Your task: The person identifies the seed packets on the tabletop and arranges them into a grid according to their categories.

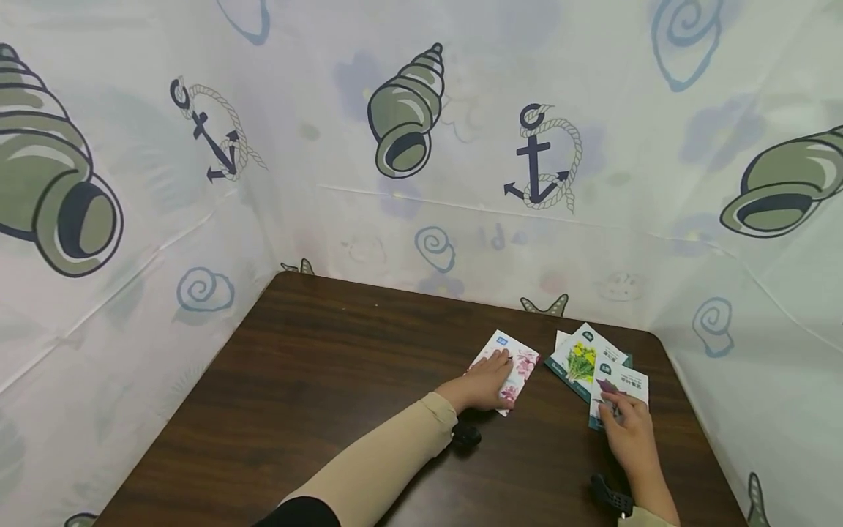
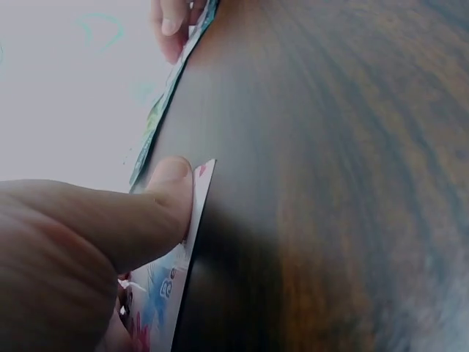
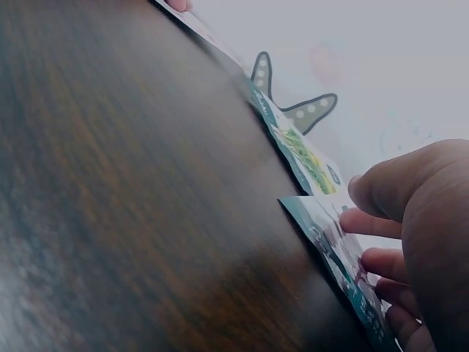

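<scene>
My left hand (image 1: 484, 382) lies flat, fingers spread, over a white packet with pink blossoms (image 1: 525, 364); in the left wrist view its thumb (image 2: 172, 192) presses near the packet's edge. To the right, the fingers of my right hand (image 1: 634, 433) touch a seed packet with a purple-leaf picture (image 1: 628, 380). The right wrist view shows those fingertips on the packet's face, with the thumb (image 3: 377, 192) raised off it. Partly under this packet lies another seed packet with yellow flowers and green leaves (image 1: 579, 360), fanned over at least one more.
The packets lie on a dark wood-grain table (image 1: 316, 380), toward its far right corner. A pale curtain (image 1: 316, 219) printed with shells and anchors hangs round the table's back and sides. Dark wrist devices sit at my left wrist (image 1: 466, 435) and right wrist (image 1: 611, 498).
</scene>
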Available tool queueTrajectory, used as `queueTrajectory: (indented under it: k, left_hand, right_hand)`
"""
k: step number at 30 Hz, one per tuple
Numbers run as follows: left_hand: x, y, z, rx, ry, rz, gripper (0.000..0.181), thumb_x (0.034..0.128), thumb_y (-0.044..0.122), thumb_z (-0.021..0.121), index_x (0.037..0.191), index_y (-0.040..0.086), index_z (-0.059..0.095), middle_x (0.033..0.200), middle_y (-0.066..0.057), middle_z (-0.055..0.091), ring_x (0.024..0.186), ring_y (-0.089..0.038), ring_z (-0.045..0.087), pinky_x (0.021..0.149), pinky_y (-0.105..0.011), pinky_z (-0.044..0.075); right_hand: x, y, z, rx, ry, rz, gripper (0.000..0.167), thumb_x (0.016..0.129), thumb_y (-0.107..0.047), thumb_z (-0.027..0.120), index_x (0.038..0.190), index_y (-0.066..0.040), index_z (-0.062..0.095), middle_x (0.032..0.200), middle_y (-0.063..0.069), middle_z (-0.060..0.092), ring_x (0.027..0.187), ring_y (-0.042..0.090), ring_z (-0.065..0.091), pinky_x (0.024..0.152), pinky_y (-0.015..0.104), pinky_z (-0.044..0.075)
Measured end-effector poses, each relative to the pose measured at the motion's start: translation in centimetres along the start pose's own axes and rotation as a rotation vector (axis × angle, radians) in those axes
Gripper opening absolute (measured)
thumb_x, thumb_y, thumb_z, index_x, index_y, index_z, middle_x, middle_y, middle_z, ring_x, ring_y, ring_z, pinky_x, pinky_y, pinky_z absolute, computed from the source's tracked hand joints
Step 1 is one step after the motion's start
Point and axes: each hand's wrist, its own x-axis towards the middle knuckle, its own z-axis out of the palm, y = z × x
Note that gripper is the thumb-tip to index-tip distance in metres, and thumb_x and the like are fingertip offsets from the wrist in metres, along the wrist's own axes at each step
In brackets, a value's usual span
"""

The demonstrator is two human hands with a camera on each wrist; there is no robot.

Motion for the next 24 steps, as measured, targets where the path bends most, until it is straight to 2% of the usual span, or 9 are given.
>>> queueTrajectory:
  k: [5,10,16,20,24]
  left_hand:
    - [-0.5,-0.7,-0.4,-0.023,0.005,-0.041,0.097,0.1023,0.046,0.075,0.174,0.004,0.024,0.185,-0.013,0.011,0.173,-0.027,0.009,0.140,-0.044,0.017]
    - [-0.2,-2.1,-0.4,-0.076,0.038,-0.077,0.099,0.1015,0.043,0.077,0.174,0.005,0.022,0.185,-0.013,0.009,0.173,-0.026,0.006,0.140,-0.046,0.014]
    - [0.3,-3.7,0.0,-0.104,0.068,-0.118,0.100,0.1015,0.045,0.077,0.174,0.004,0.021,0.185,-0.014,0.008,0.173,-0.029,0.006,0.140,-0.050,0.014]
    - [0.2,-4.6,-0.5,-0.094,0.112,-0.145,0.101,0.1010,0.046,0.077,0.174,0.003,0.022,0.185,-0.016,0.010,0.173,-0.031,0.008,0.140,-0.051,0.016]
    - [0.1,-5.9,-1.1,-0.114,0.134,-0.188,0.101,0.1018,0.043,0.076,0.174,0.001,0.019,0.185,-0.017,0.007,0.173,-0.032,0.006,0.140,-0.051,0.012]
  right_hand:
    - [-0.2,0.1,0.2,0.001,-0.003,-0.009,0.038,0.111,-0.020,0.063,0.140,0.004,0.066,0.146,0.033,0.048,0.137,0.053,0.044,0.110,0.065,0.035]
    - [0.0,0.1,0.0,0.003,0.012,-0.035,0.037,0.110,-0.019,0.063,0.138,0.006,0.066,0.145,0.035,0.048,0.136,0.054,0.044,0.108,0.066,0.035]
    - [0.1,0.3,-0.2,-0.013,0.002,-0.018,0.038,0.111,-0.019,0.063,0.139,0.006,0.066,0.145,0.035,0.048,0.136,0.054,0.044,0.109,0.066,0.036]
    - [0.2,0.5,-0.1,-0.008,0.008,-0.020,0.038,0.111,-0.019,0.063,0.139,0.005,0.066,0.145,0.035,0.048,0.137,0.054,0.044,0.109,0.066,0.036]
    - [0.3,0.3,0.0,0.006,0.004,-0.011,0.038,0.111,-0.020,0.063,0.140,0.005,0.066,0.147,0.035,0.047,0.138,0.054,0.043,0.110,0.068,0.034]
